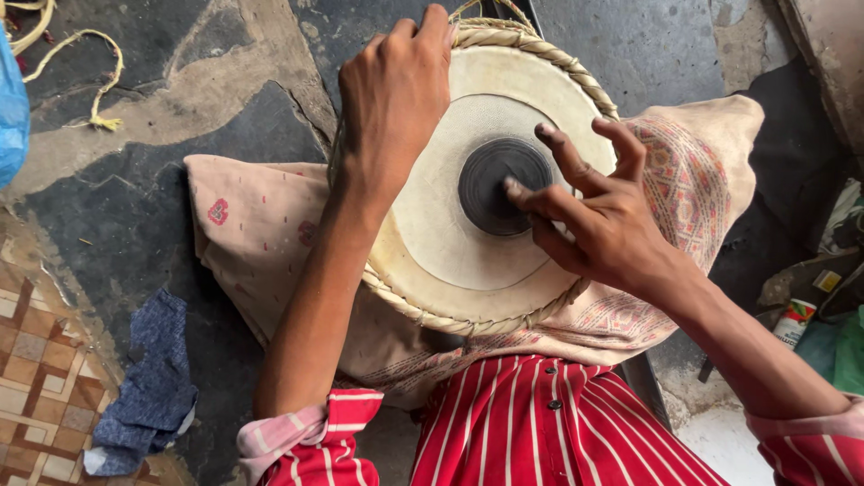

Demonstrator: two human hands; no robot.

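A round drum (450, 243) lies face up on a beige patterned cloth (256, 229) spread over the dark stone floor (135, 207), just in front of the person's red striped shirt (540, 423). A braided straw-coloured rim runs around the pale skin, and a black disc (490, 175) sits at the middle of it.

The left hand (396, 94) lies over the far left edge of the drum, fingers curled over the rim and gripping it. The right hand (598, 211) is open with its fingers spread, two fingertips pressing on the black disc; it grasps nothing.

At the right edge of the floor stands a small white can (795, 321) with a red and green label, upright; what it holds cannot be seen. Beside it lies something green. A blue rag (153, 378) lies on the floor at lower left, beside a patch of brown patterned tiles (40, 369). A yellow string (94, 76) curls on the floor at the upper left corner, near a blue plastic bag (11, 112) at the left edge.
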